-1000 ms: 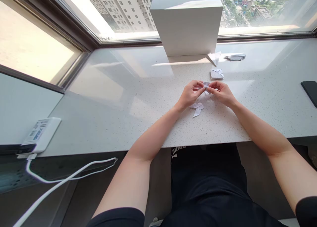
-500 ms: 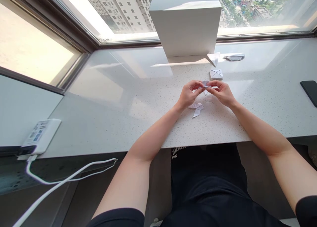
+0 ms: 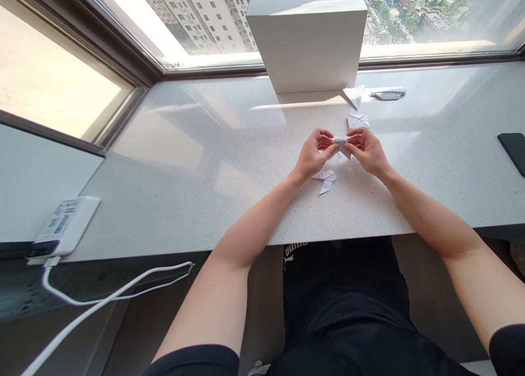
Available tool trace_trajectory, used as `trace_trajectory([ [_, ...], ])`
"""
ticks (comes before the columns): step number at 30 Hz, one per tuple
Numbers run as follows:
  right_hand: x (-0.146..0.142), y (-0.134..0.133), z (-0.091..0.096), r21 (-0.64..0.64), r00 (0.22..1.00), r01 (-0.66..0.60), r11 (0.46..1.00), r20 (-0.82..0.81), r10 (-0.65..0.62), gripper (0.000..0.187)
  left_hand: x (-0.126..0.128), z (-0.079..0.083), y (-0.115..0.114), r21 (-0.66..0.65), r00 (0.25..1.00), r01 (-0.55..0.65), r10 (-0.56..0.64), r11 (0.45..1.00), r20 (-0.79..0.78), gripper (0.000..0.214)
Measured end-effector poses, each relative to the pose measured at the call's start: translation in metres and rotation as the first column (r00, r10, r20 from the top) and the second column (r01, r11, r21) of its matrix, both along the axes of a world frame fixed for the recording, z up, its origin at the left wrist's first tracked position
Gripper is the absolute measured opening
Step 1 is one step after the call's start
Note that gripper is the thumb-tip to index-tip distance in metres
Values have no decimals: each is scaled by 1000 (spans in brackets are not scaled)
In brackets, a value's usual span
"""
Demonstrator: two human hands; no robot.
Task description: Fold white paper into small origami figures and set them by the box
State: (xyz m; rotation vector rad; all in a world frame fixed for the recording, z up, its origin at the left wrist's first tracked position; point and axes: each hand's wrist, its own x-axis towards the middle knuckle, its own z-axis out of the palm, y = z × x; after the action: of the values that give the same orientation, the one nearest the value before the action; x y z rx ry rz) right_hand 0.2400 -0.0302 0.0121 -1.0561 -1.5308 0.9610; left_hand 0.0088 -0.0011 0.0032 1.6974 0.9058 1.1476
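Both hands meet over the middle of a pale speckled counter point(image 3: 184, 201). My left hand point(image 3: 314, 154) and my right hand point(image 3: 367, 151) pinch a small folded white paper piece point(image 3: 342, 145) between their fingertips, held a little above the surface. Just below them lies a second folded paper shape point(image 3: 325, 179) with pointed flaps. A flat square folded paper point(image 3: 358, 121) rests just beyond my right hand.
A white box point(image 3: 309, 40) stands at the back by the window, with a paper cone point(image 3: 354, 95) and a grey folded paper point(image 3: 388, 94) to its right. A black phone point(image 3: 513, 152) lies far right. A white power bank point(image 3: 63, 227) with cable sits at left.
The hands have stayed in place while the fingers worked the small paper piece; it now shows more as a folded flap between the fingertips.
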Motion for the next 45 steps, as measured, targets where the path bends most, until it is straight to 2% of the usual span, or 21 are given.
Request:
trace_trajectory([
  [5, 4, 4, -3, -61, 999, 26, 998, 40, -23, 60, -5, -1, 2, 81, 974, -50, 66, 996, -218, 28],
  [9, 11, 10, -10, -92, 988, 129, 987, 93, -121, 53, -11, -6, 5, 210, 842, -115, 207, 971, -498, 33],
  [12, 13, 14, -13, -84, 978, 166, 983, 145, -152, 50, -12, -16, 9, 231, 777, -106, 226, 967, -587, 39],
  [16, 9, 20, -15, -20, 957, 184, 983, 231, -175, 44, -8, -30, 13, 196, 841, -84, 175, 977, -512, 39],
  [19, 6, 23, -15, 16, 941, 169, 985, 295, -166, 41, -6, -32, 12, 172, 889, -104, 169, 980, -425, 39],
  [24, 4, 26, -17, 58, 914, 186, 981, 355, -194, 37, -6, -27, 8, 152, 885, -106, 163, 983, -436, 22],
  [27, 2, 26, -17, 24, 911, 175, 984, 375, -172, 33, -8, -25, 9, 145, 882, -99, 154, 984, -445, 19],
  [33, -4, 22, -12, -22, 943, 148, 989, 304, -134, 34, -9, -26, 11, 133, 899, -94, 142, 987, -415, 24],
  [37, -5, 20, -11, -42, 974, 115, 992, 203, -104, 39, -10, -20, 9, 117, 918, -98, 136, 988, -374, 31],
  [40, -5, 19, -9, -37, 983, 106, 994, 152, -99, 40, -11, -12, 6, 78, 952, -68, 88, 995, -293, 36],
  [45, -6, 20, -7, 15, 990, 110, 994, 91, -110, 47, -8, -2, 5, -66, 994, -13, 5, 998, -109, 41],
])
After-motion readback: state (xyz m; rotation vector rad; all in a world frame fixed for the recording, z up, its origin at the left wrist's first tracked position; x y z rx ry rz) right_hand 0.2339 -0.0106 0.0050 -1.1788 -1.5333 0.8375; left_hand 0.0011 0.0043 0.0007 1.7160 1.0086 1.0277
